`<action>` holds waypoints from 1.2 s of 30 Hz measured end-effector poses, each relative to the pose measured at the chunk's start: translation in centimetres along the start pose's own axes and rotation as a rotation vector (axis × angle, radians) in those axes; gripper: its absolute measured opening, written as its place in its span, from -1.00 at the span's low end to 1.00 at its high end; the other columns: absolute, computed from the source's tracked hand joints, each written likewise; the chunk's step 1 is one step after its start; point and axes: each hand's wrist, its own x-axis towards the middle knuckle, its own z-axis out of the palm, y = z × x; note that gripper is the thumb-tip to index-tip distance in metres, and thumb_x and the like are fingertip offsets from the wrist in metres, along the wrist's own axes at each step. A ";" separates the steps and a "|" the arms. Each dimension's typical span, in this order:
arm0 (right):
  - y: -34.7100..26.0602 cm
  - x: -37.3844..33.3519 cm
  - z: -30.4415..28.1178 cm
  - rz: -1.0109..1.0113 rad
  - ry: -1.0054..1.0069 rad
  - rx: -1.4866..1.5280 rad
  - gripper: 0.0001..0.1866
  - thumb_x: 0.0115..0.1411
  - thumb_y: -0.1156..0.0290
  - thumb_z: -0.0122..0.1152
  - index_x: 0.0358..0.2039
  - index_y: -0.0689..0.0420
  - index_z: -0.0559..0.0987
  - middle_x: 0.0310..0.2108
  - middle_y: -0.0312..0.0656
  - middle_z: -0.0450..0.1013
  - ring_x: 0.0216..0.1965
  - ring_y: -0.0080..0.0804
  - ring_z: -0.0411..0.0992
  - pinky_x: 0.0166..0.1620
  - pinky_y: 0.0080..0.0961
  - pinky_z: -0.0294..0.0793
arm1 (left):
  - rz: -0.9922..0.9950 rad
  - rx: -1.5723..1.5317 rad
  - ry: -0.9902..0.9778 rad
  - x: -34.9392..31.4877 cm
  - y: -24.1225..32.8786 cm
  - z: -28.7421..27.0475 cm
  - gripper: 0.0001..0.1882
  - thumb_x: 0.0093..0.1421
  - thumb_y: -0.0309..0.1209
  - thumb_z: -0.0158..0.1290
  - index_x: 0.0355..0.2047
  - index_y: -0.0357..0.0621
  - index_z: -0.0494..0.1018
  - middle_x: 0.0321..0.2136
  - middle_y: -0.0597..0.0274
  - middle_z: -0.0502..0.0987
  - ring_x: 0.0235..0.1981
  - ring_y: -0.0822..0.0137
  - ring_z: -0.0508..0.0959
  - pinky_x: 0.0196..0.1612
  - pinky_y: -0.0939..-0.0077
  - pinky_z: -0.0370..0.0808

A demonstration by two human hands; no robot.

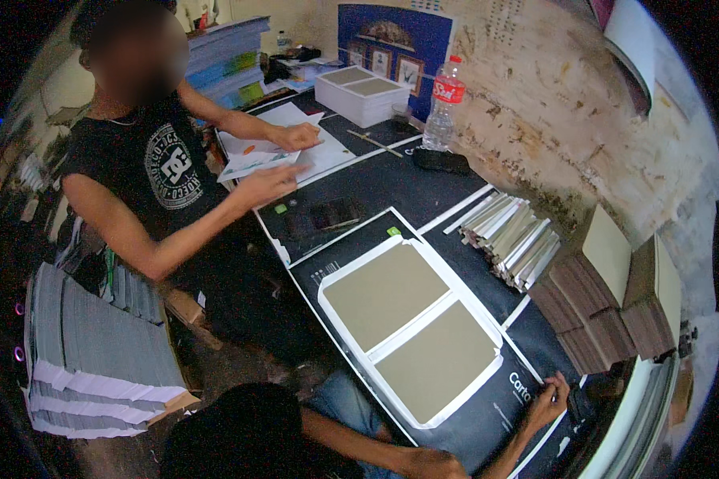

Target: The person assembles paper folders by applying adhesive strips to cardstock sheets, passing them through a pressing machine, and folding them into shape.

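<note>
A book cover case (367,351) lies on the dark table mat in front of me, made of two grey-beige boards on a white sheet whose borders are turned in around them. My left hand (438,463) is at the lower edge of the picture, just below the case's near corner; its fingers are hidden. To the right of the case, my right hand (547,401) rests by the table's right edge with its fingers curled in. Whether something small is in them cannot be made out. Dark items (585,401) lie just beyond that hand.
Board strips (513,239) and stacked brown boards (583,299) stand to the right. A co-worker (180,172) handles white sheets (327,164) at the far left. Behind are finished covers (361,100) and a plastic bottle (442,116). Paper stacks (96,351) stand at the left; a phone (335,213) lies mid-table.
</note>
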 end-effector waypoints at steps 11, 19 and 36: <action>0.2 -0.2 1.0 0.273 -0.071 0.048 -0.75 0.29 0.49 0.24 -0.05 0.31 0.61 -0.24 -0.21 0.58 -0.24 -0.48 0.49 -0.12 -0.56 0.47 | 0.118 0.098 -0.053 -1.0 -3.4 4.2 -0.74 0.40 -0.31 -0.13 -0.24 -0.26 0.44 -0.42 -0.02 0.46 -0.35 0.00 0.55 -0.24 0.11 0.50; 0.6 -0.1 0.5 0.284 -0.106 -0.026 -0.74 0.29 0.53 0.21 -0.04 0.33 0.60 -0.18 -0.13 0.59 -0.16 -0.42 0.52 -0.04 -0.52 0.49 | 0.008 -0.010 0.016 0.0 0.0 0.5 -0.72 0.38 -0.26 0.04 -0.42 -0.15 0.52 -0.55 -0.05 0.53 -0.53 -0.05 0.56 -0.48 0.10 0.46; -2.4 0.5 0.5 0.430 -0.035 0.200 -0.74 0.25 0.53 0.30 -0.05 0.31 0.60 -0.11 -0.01 0.59 -0.19 -0.26 0.58 -0.07 -0.43 0.59 | 0.211 0.219 -0.091 -0.5 -2.6 3.9 -0.78 0.36 -0.32 -0.10 -0.25 -0.23 0.43 -0.44 0.06 0.43 -0.37 0.06 0.51 -0.24 0.17 0.47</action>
